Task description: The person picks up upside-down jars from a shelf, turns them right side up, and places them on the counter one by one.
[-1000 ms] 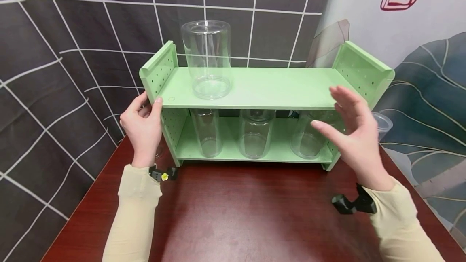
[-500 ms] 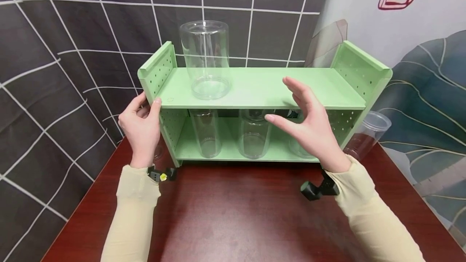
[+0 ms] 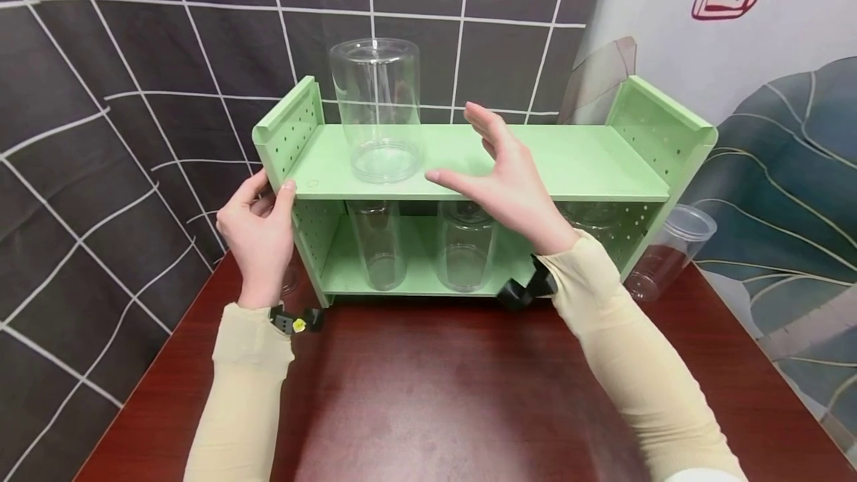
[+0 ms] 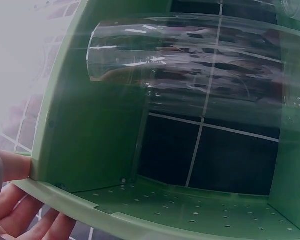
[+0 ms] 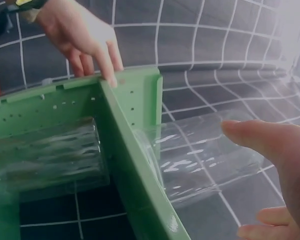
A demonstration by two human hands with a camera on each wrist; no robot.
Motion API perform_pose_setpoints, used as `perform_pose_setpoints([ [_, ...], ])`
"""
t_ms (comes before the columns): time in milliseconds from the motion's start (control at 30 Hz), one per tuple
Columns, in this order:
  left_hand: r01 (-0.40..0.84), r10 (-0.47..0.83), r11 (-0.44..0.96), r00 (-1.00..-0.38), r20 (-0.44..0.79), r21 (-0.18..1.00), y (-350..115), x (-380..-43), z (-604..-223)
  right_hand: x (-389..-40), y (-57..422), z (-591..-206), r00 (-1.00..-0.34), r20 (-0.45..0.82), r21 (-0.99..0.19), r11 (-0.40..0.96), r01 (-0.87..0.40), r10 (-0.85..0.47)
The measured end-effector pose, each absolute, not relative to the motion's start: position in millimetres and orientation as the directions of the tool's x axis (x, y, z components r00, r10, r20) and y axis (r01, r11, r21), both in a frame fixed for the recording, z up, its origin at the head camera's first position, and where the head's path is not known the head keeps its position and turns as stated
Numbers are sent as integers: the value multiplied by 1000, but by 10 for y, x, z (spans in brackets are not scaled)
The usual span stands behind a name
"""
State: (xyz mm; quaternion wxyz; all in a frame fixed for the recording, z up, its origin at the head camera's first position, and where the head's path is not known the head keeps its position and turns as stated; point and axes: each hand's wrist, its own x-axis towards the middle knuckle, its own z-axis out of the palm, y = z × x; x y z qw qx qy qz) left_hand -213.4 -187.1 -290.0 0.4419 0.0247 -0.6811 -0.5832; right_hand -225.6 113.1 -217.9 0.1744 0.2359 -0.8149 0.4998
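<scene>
the large jar (image 3: 383,106) is clear, colourless and cylindrical, its smooth wall letting the pale lines of the dark wall (image 3: 509,58) show through; a ringed, rounded end faces up. it stands on the upper level of the pale green shelf (image 3: 562,162), left of the middle, near the perforated left side panel (image 3: 294,129). my hands differ in pose. my left hand (image 3: 257,236) grips the front edge of that panel, thumb on one side and bent fingers on the other, the forearm rising from below. my right hand (image 3: 512,184) holds nothing: thumb and fingers are spread wide, the gap turned towards the large jar, the thumb tip just beside it, and the forearm slants in from the lower right. beneath, a slim jar (image 3: 383,251) and a middle jar (image 3: 466,255) stand on the lower level; the shelf rests on a red-brown table (image 3: 415,378).
</scene>
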Motion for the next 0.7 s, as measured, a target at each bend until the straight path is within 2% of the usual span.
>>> perform_pose_setpoints([
  [400,481,-546,322,-609,575,815,-1892,-2154,-2915,-2530,728,-2044,-922,291,-737,554,-387,-257],
  [700,485,-547,316,-609,575,815,-1884,-2159,-2908,-2604,461,-2081,-940,271,-740,579,-342,-208],
])
